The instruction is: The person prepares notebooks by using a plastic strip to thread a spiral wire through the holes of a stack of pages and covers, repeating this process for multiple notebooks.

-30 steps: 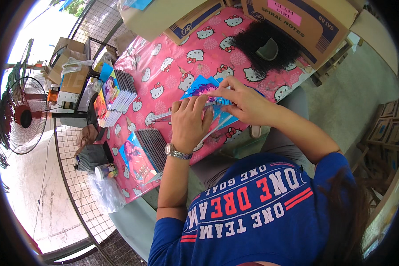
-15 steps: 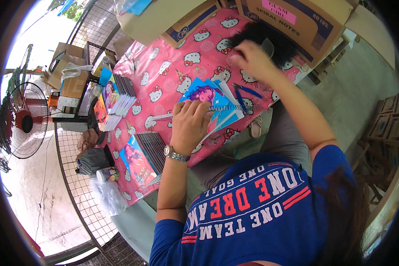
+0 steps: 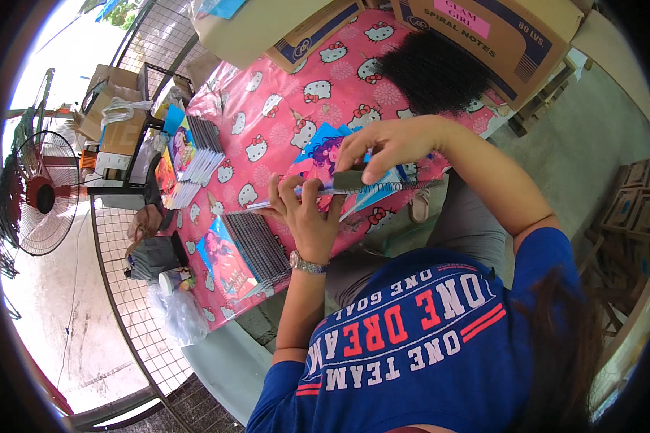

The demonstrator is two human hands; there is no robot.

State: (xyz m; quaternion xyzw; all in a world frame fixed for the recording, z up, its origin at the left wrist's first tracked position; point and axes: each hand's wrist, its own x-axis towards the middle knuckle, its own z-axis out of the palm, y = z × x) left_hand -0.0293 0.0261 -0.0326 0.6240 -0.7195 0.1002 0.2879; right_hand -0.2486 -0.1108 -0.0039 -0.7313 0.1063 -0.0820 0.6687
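Note:
My left hand (image 3: 307, 220) grips an unbound notebook (image 3: 258, 205) edge-up, thumb and fingers around its edge. A thin wire coil (image 3: 404, 187) runs along that edge and sticks out past it to the right. Bent over the same edge, my right hand (image 3: 393, 148) pinches a small dark grey flat piece (image 3: 349, 180) against the notebook beside the coil. Under my hands lie loose notebooks (image 3: 319, 150) with blue and pink illustrated covers, partly hidden. Blue-handled pliers beside them are mostly covered by my right hand.
A heap of black spiral coils (image 3: 433, 72) lies before a cardboard box (image 3: 498, 43). Bound notebooks stand stacked at the near left (image 3: 256, 249) and far left (image 3: 195, 155) of the pink patterned tablecloth (image 3: 256, 148). A fan (image 3: 43, 191) stands left.
My right hand has come back from beside the black coil heap, bringing the dark flat piece to the notebook edge. My left hand has tilted the notebook up and shifted its grip.

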